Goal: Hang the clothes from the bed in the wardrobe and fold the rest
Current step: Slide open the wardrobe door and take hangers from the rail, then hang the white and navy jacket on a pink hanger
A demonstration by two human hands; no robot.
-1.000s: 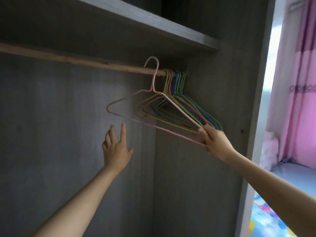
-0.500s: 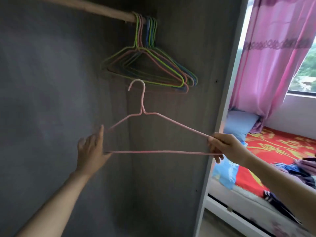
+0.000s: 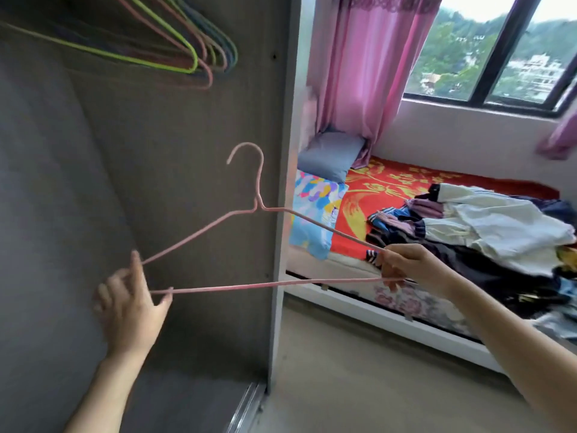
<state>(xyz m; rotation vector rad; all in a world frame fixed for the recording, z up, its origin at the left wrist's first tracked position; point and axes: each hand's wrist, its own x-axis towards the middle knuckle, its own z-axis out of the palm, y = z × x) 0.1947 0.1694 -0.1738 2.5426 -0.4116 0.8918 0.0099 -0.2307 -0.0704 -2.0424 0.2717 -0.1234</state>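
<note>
1. Pink hanger [image 3: 249, 286]: off the rail, held in mid-air in front of the wardrobe's [image 3: 187, 151] right side panel. Hook up, bottom bar close to level. It spans from inside the wardrobe opening out past the panel edge.
2. Right hand [image 3: 412, 270]: fingers curled round the hanger's right corner, where the sloping arm meets the bottom bar. Firm closed hold.
3. Left hand [image 3: 131, 307]: blurred. Forefinger straight and pointing up, thumb out under the bar; the hanger's left corner sits in the fork between them. Other fingers loosely bent, not wrapped round the wire. A support, not a clench.
4. Spare hangers [image 3: 193, 54]: green, pink and blue, bunched at the top of the wardrobe, well above the held one. The rail is out of frame.
5. Clothes pile [image 3: 487, 232]: white, dark and striped garments heaped on the bed [image 3: 374, 189], on its red and gold cover, right of the wardrobe. Neither hand touches them.
6. Grey pillow [image 3: 331, 156] at the head of the bed, beside the pink curtain [image 3: 365, 67]. A patterned blue cloth [image 3: 312, 214] lies below it.
7. Window [image 3: 487, 48] above the bed shows green hillside and buildings.
</note>
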